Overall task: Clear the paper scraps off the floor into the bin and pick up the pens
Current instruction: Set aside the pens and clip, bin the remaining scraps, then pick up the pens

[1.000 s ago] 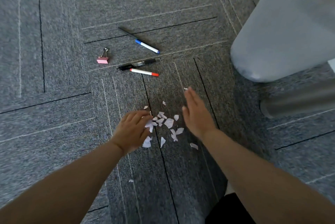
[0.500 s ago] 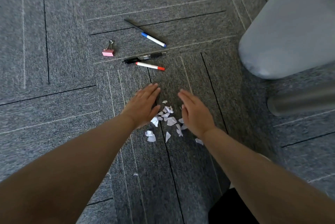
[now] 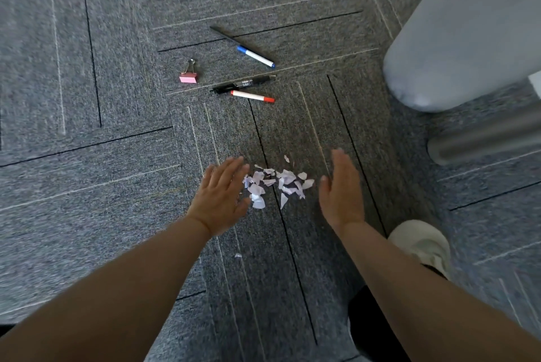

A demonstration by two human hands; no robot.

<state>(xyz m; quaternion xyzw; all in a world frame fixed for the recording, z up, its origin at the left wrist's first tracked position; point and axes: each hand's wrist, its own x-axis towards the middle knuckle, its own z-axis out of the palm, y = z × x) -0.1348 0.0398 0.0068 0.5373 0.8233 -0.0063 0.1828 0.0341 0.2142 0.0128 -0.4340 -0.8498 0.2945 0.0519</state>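
Reaching down: two bare arms come in from the lower edge toward the grey carpet-tile floor (image 3: 102, 186).
Left hand (image 3: 218, 196): back facing up, fingers straight and a little spread, holding nothing; its fingertips are at the left edge of the pile, and I cannot tell if they touch it.
Right hand (image 3: 341, 189): turned on its edge, palm facing the pile, fingers straight and together, holding nothing; it is just beside the pile but apart from it.
Small torn white paper scraps (image 3: 275, 183): lying on the floor in a loose pile between the two hands.
Single stray white scrap (image 3: 238, 255): alone on the floor, nearer to the person, beside the left forearm.
Thin black pen (image 3: 224, 34): on the floor beyond the pile, in one line with the white marker with blue ends (image 3: 256, 56).
Black click pen (image 3: 243, 84): on the floor, just beside the white marker with red ends (image 3: 252, 96), almost parallel to it.
Pink binder clip with metal handles (image 3: 188, 74): left of the pens, near them.
Pale grey plastic bin (image 3: 456, 39): far right, well apart from the pile.
Grey metal tube (image 3: 483, 139): below the bin, at the right edge.
White shoe (image 3: 418, 244): on the floor, beside the right forearm.
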